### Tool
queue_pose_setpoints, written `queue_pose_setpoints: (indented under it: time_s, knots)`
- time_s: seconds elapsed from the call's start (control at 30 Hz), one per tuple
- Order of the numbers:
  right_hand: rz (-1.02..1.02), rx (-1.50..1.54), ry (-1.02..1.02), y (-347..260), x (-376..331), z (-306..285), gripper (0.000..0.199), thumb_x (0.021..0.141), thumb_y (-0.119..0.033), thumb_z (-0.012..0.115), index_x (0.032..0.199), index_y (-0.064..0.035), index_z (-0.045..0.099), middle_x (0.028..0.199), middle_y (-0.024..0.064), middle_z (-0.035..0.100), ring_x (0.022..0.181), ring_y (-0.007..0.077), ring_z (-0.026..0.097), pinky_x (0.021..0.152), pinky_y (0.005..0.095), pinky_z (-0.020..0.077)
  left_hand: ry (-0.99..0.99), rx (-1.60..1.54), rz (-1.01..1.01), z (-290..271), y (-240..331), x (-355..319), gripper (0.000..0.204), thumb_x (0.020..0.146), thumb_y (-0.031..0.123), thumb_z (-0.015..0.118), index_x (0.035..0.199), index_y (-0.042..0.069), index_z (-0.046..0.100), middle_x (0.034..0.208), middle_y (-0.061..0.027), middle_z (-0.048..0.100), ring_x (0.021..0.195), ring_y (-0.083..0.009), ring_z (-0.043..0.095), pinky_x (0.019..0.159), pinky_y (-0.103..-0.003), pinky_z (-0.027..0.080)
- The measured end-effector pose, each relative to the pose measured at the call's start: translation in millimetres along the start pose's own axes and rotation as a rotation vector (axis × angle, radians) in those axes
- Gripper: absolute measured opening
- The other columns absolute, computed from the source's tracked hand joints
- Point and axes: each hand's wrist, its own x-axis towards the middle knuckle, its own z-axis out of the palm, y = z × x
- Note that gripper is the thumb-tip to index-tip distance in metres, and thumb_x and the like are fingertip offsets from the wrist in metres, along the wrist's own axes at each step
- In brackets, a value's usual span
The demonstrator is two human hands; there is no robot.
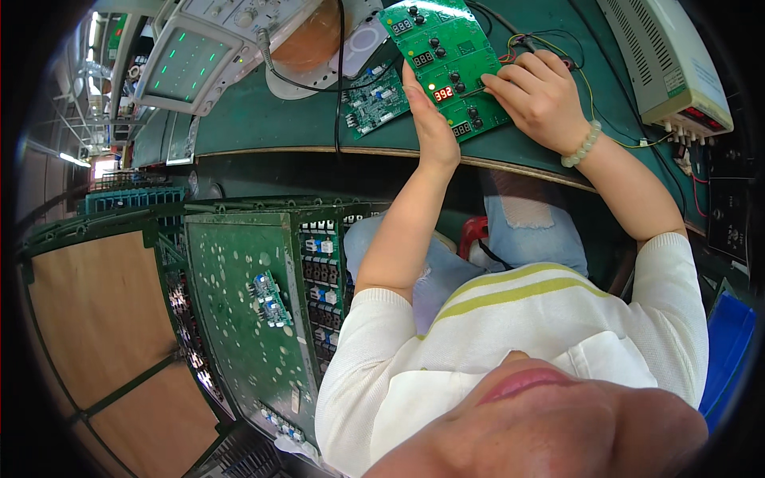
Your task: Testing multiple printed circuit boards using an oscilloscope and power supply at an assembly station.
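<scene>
A green circuit board panel (462, 60) is tilted up above the bench, carrying several small digit displays and black round buttons. My left hand (434, 127) is closed on its left edge, thumb along the side. One display (443, 94) glows red, with a small yellow light beside it; the other displays are unlit. My right hand (538, 95) is at the panel's right side, fingers pinched on a thin dark probe (473, 92) whose tip points at the parts beside the lit display. Whether the tip touches cannot be made out. Wires run behind that hand.
Another populated circuit board (374, 102) lies on the green bench (239, 127) to the left. An oscilloscope (187, 64) stands at the far left, a power supply (669, 68) at the right. Below left are a rack of boards (323, 271) and a green panel (239, 319) with loose boards on it.
</scene>
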Motion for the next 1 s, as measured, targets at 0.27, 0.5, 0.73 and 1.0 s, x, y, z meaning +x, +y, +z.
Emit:
queue_pose_setpoints:
  time_s: [0.27, 0.5, 0.73, 1.0]
  knots:
    - [0.237, 0.256, 0.011, 8.6, -1.4, -3.2, 0.017, 0.078, -0.013, 0.068, 0.094, -0.0084, 0.065, 0.080, 0.0020, 0.059, 0.076, 0.0184, 0.055, 0.073, 0.0328, 0.0415, 0.001, -0.131, -0.048, -0.2, 7.1, -2.4, 0.070, 0.099, 0.056, 0.020, 0.149, 0.007, 0.015, 0.145, -0.0106, 0.033, 0.132, -0.0222, 0.036, 0.110, -0.036, 0.027]
    - [0.562, 0.575, 0.002, 22.6, -5.8, 1.5, 0.018, 0.084, -0.008, 0.064, 0.102, -0.0040, 0.062, 0.087, 0.0070, 0.060, 0.084, 0.0220, 0.060, 0.069, 0.0314, 0.0490, 0.005, -0.199, -0.090, -0.3, 13.0, 0.1, 0.062, 0.101, 0.046, 0.030, 0.148, 0.008, 0.017, 0.141, -0.0105, 0.038, 0.128, -0.0222, 0.041, 0.106, -0.037, 0.035]
    - [0.604, 0.881, -0.101, 26.9, -11.9, -0.5, 0.027, 0.089, -0.011, 0.063, 0.115, -0.0030, 0.061, 0.100, 0.0069, 0.063, 0.091, 0.0167, 0.061, 0.079, 0.0279, 0.0479, -0.045, -0.289, -0.185, 4.3, 20.9, -3.1, 0.069, 0.086, 0.010, 0.064, 0.143, 0.006, 0.025, 0.126, -0.0089, 0.049, 0.115, -0.0183, 0.050, 0.098, -0.033, 0.043]
    - [0.705, 1.158, 0.015, 15.5, -13.4, -1.7, 0.023, 0.086, -0.005, 0.067, 0.108, 0.0000, 0.065, 0.090, 0.0003, 0.063, 0.079, 0.0059, 0.056, 0.071, 0.0209, 0.0457, -0.186, -0.485, -0.408, 8.2, 22.5, -6.1, 0.068, 0.084, 0.017, 0.067, 0.141, 0.010, 0.030, 0.121, -0.0085, 0.053, 0.107, -0.0168, 0.058, 0.087, -0.033, 0.054]
